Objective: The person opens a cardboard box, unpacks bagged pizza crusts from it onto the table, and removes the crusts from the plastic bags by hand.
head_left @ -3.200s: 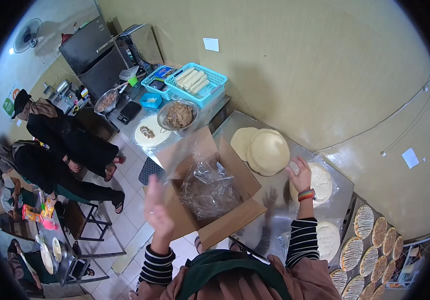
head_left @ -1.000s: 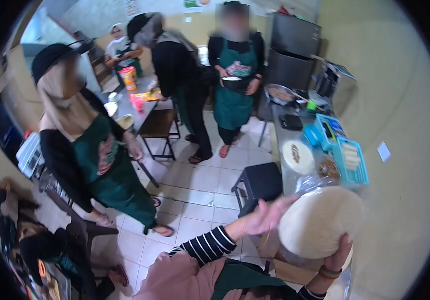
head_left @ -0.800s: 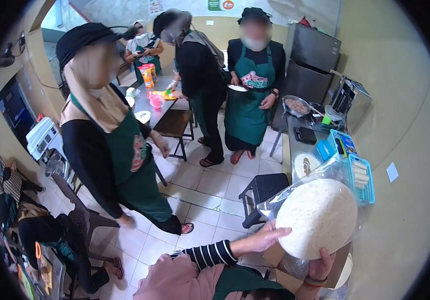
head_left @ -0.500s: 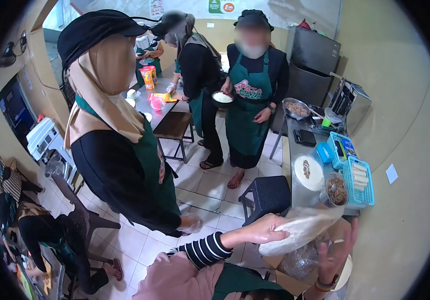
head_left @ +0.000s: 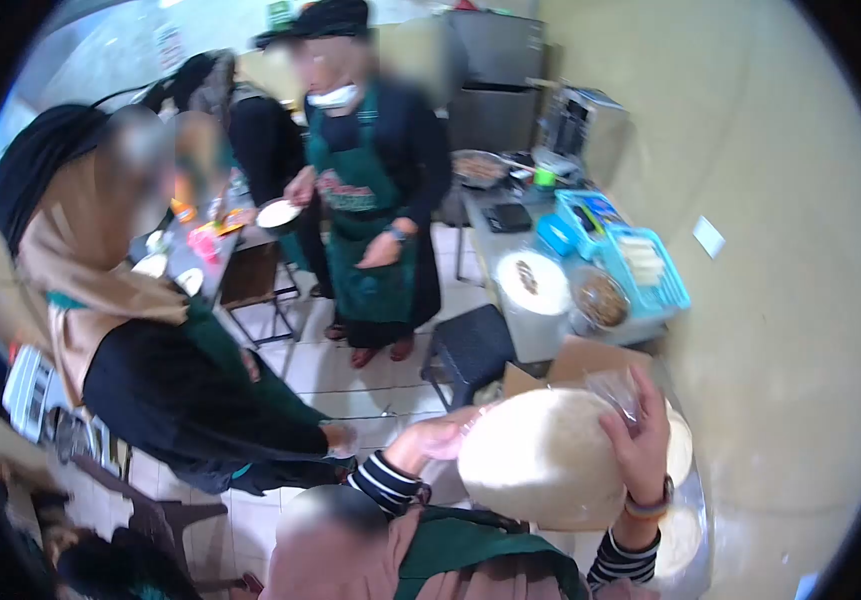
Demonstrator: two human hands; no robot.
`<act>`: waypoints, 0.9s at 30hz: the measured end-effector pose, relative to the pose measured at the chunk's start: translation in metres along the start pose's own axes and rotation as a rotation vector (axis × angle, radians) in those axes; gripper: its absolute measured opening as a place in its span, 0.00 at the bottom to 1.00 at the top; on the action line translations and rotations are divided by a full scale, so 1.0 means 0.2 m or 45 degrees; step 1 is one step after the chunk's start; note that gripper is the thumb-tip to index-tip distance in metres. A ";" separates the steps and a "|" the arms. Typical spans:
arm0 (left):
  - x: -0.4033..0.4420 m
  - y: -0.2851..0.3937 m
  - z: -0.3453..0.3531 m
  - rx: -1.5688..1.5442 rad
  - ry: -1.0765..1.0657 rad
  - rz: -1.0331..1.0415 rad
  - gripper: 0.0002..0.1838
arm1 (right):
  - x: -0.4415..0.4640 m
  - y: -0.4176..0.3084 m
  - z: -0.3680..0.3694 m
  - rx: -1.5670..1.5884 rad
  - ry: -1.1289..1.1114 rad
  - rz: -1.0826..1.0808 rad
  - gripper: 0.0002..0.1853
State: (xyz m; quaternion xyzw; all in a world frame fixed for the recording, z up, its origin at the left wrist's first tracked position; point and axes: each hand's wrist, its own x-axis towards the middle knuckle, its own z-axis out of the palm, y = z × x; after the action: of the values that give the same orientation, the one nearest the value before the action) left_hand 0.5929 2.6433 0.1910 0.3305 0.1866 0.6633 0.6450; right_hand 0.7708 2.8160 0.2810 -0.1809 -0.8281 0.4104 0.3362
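A flat, wide round of pale dough [head_left: 540, 455] hangs in front of me, between my hands. My left hand [head_left: 440, 437], somewhat blurred, is closed at the dough's left edge. My right hand [head_left: 642, 440] is at the opposite edge, its fingers spread upward and its thumb over the dough. Part of the right palm is hidden. Behind the dough stands an open cardboard box [head_left: 595, 358] with clear plastic [head_left: 614, 390] in it. More pale dough rounds, one upper [head_left: 680, 455] and one lower [head_left: 678, 540], lie on the surface at my right.
On the metal table [head_left: 540, 345] are a dough round with brown filling [head_left: 532, 282], a container of filling [head_left: 601, 298] and blue baskets [head_left: 665, 297]. A dark stool [head_left: 475, 345] stands beside it. A co-worker [head_left: 170, 390] is close at left; another [head_left: 375, 190] holds a bowl [head_left: 278, 214].
The dough has turned from a slanted, folded-looking sheet into a flat round facing me. My right hand has come to its edge. The view has swung to the right.
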 end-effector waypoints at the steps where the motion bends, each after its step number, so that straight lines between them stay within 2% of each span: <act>1: 0.01 -0.02 -0.01 -0.026 -0.030 0.140 0.58 | 0.00 0.03 0.00 -0.001 0.057 -0.043 0.29; 2: 0.01 -0.04 -0.02 -0.012 0.023 0.154 0.51 | 0.00 0.05 -0.01 -0.028 0.105 -0.011 0.29; 3: 0.02 -0.05 -0.02 -0.025 -0.011 0.114 0.51 | -0.01 0.08 0.00 0.093 0.082 0.040 0.30; 4: 0.03 -0.05 -0.01 0.040 0.106 0.119 0.49 | -0.01 0.09 -0.01 0.219 0.054 0.085 0.30; 5: 0.04 -0.07 0.00 0.108 0.227 0.131 0.47 | -0.01 0.07 -0.04 0.206 0.082 0.103 0.30; 6: 0.04 -0.11 -0.01 0.057 0.273 0.192 0.41 | -0.01 0.03 -0.07 0.126 0.029 0.162 0.29; 8: 0.07 -0.14 -0.03 0.007 0.321 0.213 0.38 | -0.02 0.03 -0.09 0.042 -0.010 0.228 0.29; 10: 0.09 -0.14 -0.01 0.040 0.383 0.298 0.32 | -0.03 0.08 -0.08 0.212 -0.041 0.036 0.21; 11: 0.09 -0.13 0.02 0.039 0.370 0.288 0.32 | -0.02 0.08 -0.09 0.205 -0.026 0.038 0.21; 13: 0.10 -0.08 0.06 0.138 0.380 0.190 0.31 | -0.03 0.09 -0.14 0.280 -0.073 0.275 0.11; 14: 0.11 -0.07 0.07 0.239 0.368 0.196 0.29 | -0.03 0.11 -0.15 0.274 -0.040 0.285 0.11; 16: 0.13 -0.05 0.09 0.234 0.374 0.135 0.28 | -0.04 0.16 -0.14 0.336 0.018 -0.016 0.07; 20: 0.14 -0.04 0.11 0.190 0.434 0.134 0.27 | -0.10 0.15 -0.18 0.282 -0.032 -0.011 0.06; 23: 0.16 -0.02 0.16 0.169 0.465 0.135 0.27 | -0.13 0.16 -0.21 0.145 0.063 -0.082 0.07; 25: 0.18 0.00 0.19 0.150 0.465 0.118 0.27 | -0.16 0.18 -0.25 -0.100 0.052 -0.212 0.07; 27: 0.20 0.01 0.21 0.106 0.453 0.111 0.27 | -0.19 0.15 -0.25 -0.009 0.153 -0.256 0.06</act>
State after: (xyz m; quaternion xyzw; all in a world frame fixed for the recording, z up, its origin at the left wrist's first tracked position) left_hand 0.6225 2.6744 0.2295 0.2420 0.3105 0.7303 0.5583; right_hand 0.8345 2.8395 0.2634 -0.1221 -0.8219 0.3602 0.4240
